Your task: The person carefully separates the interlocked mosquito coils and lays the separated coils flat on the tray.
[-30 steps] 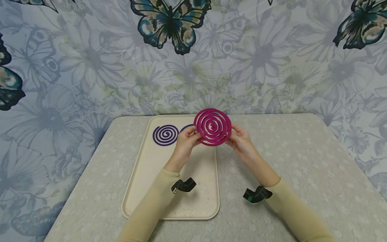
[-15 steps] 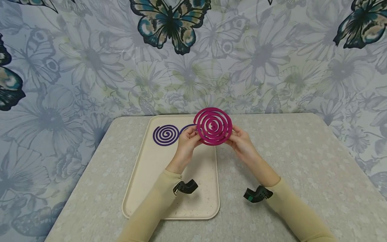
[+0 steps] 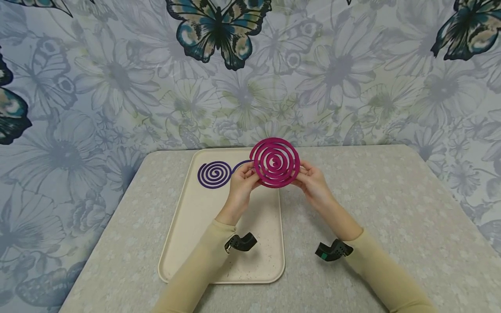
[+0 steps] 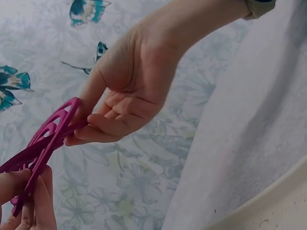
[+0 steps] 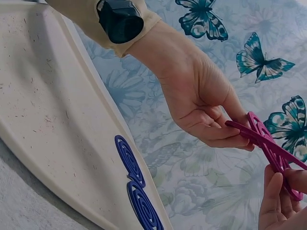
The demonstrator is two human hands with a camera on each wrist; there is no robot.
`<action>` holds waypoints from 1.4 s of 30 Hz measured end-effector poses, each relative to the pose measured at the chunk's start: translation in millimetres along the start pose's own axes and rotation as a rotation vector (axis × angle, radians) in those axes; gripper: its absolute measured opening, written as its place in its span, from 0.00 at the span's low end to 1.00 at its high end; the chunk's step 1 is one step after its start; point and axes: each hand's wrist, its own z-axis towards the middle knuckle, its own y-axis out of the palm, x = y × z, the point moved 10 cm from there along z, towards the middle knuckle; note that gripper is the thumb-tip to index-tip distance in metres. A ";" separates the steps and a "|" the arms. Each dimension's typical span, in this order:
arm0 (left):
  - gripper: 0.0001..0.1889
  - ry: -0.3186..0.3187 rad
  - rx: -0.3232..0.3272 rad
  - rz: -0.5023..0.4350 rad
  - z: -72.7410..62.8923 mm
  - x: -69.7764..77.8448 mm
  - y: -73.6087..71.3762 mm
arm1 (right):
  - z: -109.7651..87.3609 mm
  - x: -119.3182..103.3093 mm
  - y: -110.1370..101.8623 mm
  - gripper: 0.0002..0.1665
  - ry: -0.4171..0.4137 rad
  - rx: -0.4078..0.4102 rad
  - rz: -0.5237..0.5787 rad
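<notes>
In the head view, a pair of flat magenta spirals [image 3: 275, 184] is held up above the far part of the tray [image 3: 195, 208]. Both wrist views show the magenta spirals [image 4: 43, 148] edge-on, crossing in an X; whether they are one joined piece is unclear. My left hand [image 3: 240, 187] pinches them at the left edge, my right hand [image 3: 316, 186] at the right. Some fingertips are hidden behind the spirals. Flat on the tray lies a purple double spiral [image 3: 214, 174], its right half mostly covered by my left hand and the magenta spirals.
The cream tray carries small dark crumbs, seen clearly in the right wrist view. It lies on a table [image 3: 372, 195] with a pale patterned cover. Behind the table stands a wall covering [image 3: 340, 87] with flowers and butterflies. A black wrist device [image 3: 334, 250] sits on each sleeve.
Over the last second the magenta spirals have risen very slightly and my left hand has shifted a little to the right. Both hands keep their hold.
</notes>
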 end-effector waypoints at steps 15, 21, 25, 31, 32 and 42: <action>0.18 0.023 -0.113 -0.021 -1.5 2.5 10.6 | -3.1 -14.5 3.7 0.13 -0.074 -0.038 -0.023; 0.19 0.004 -0.174 -0.043 -4.5 0.5 19.0 | -2.3 -2.2 4.7 0.11 0.015 -0.013 0.001; 0.18 0.024 -0.124 -0.018 -3.7 3.6 12.8 | -1.5 -3.9 0.1 0.11 0.015 -0.012 0.016; 0.17 0.007 -0.100 -0.001 -2.7 0.3 8.7 | -2.3 -12.2 -1.3 0.14 -0.051 -0.034 0.001; 0.17 0.001 -0.124 0.001 -3.2 -1.0 11.4 | -2.4 -10.2 -0.6 0.14 -0.040 -0.033 0.001; 0.18 0.022 -0.107 0.027 -4.7 0.8 10.6 | -0.2 0.2 -1.6 0.09 0.022 -0.007 -0.003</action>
